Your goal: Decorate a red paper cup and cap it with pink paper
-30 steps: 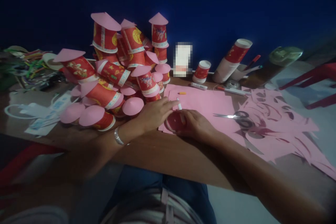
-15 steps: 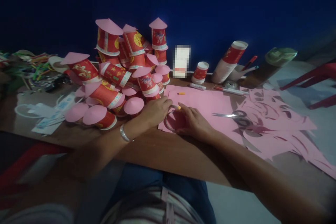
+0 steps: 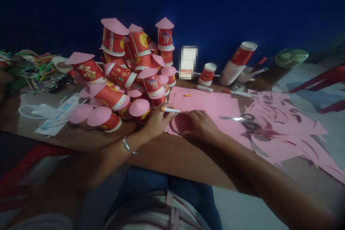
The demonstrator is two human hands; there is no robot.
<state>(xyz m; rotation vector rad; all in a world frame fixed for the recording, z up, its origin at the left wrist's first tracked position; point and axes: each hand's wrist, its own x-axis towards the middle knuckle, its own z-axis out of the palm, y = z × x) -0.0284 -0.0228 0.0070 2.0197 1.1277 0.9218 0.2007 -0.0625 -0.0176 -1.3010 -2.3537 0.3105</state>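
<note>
My left hand pinches a white marker with an orange end, its tip pointing right toward the ring's upper edge. A round ring lies on the pink paper near the front edge of the stack. My right hand bends its fingers over the ring's right side and holds it against the paper. A small orange cap lies on the paper behind the hands.
Scissors lie right of my right hand, beside pink offcuts. Red cups with pink cone tops are piled at the left. A stack of cups, one red cup and a glue stick are at the back.
The marker has passed from near my right fingers into my left hand and now lies nearly level. My left hand has shifted left and down; my right hand covers the ring's right side.
</note>
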